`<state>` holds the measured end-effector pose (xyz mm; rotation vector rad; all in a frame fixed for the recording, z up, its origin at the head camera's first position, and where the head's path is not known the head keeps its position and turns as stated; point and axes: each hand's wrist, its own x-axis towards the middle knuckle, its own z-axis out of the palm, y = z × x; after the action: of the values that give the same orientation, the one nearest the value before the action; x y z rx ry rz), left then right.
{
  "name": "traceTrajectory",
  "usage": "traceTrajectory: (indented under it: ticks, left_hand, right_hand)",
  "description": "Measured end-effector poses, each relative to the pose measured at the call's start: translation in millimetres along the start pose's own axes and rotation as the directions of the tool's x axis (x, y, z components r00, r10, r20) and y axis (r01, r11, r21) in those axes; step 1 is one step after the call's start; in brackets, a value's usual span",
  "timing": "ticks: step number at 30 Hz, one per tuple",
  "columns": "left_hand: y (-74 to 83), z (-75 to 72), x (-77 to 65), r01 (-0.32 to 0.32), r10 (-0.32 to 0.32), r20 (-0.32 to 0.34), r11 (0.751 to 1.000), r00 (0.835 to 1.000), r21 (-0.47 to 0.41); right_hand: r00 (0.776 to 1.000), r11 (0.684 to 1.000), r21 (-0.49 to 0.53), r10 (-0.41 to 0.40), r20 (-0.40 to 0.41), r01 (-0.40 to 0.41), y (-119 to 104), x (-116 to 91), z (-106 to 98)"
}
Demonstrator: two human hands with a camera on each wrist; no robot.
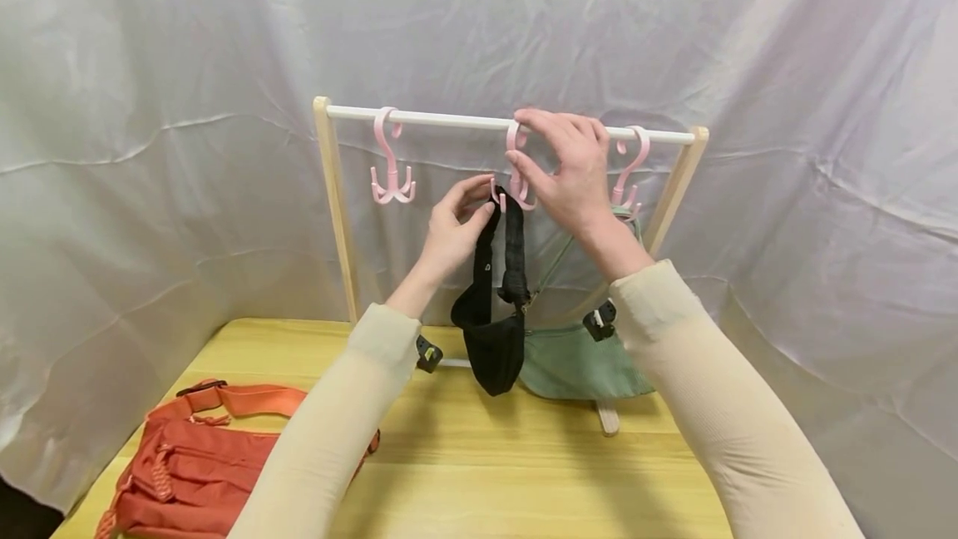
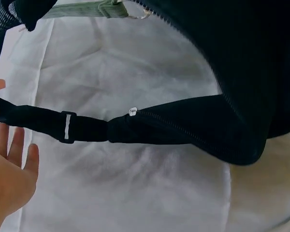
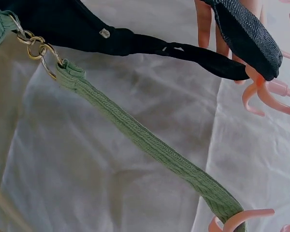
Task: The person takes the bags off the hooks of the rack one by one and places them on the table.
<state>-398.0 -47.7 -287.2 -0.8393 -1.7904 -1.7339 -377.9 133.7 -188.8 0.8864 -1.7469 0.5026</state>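
A black bag (image 1: 494, 348) hangs by its strap (image 1: 515, 248) from the middle pink hook (image 1: 516, 169) on a white rail. My left hand (image 1: 452, 227) pinches the strap near one prong, its thumb and fingertips right at the loop; the other fingers lie loosely extended beside the strap (image 2: 87, 128) in the left wrist view. With thumb and fingers, my right hand (image 1: 572, 160) grips the upper curve of that hook at the rail. The strap loop (image 3: 251, 38) passes over a prong in the right wrist view.
A green bag (image 1: 584, 364) hangs from the right pink hook (image 1: 632, 169). On the left, another pink hook (image 1: 391, 165) holds nothing. The rail (image 1: 456, 119) has wooden uprights (image 1: 340, 215). A red-orange bag (image 1: 202, 472) lies on the wooden table (image 1: 524, 481), front left.
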Motion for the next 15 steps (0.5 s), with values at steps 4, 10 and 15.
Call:
traceTrajectory:
  ticks: [4, 10, 15]
  left_hand:
    - [-1.8, 1.6, -2.7, 0.006, -0.008, -0.051, 0.999, 0.999, -0.036]
    - [-1.9, 2.8, -7.1, 0.011, -0.013, -0.086, 1.0, 0.996, -0.023]
    - [-2.1, 3.1, -10.0, 0.013, -0.018, -0.119, 0.999, 0.993, -0.042]
  right_hand:
    - [1.0, 1.0, 0.011, 0.001, -0.002, -0.001, -1.0, -0.5, 1.1]
    - [1.0, 1.0, 0.017, -0.005, -0.022, 0.006, -2.0, -0.4, 1.9]
    - [0.999, 1.0, 0.028, -0.01, -0.034, 0.011, -1.8, -1.0, 3.0]
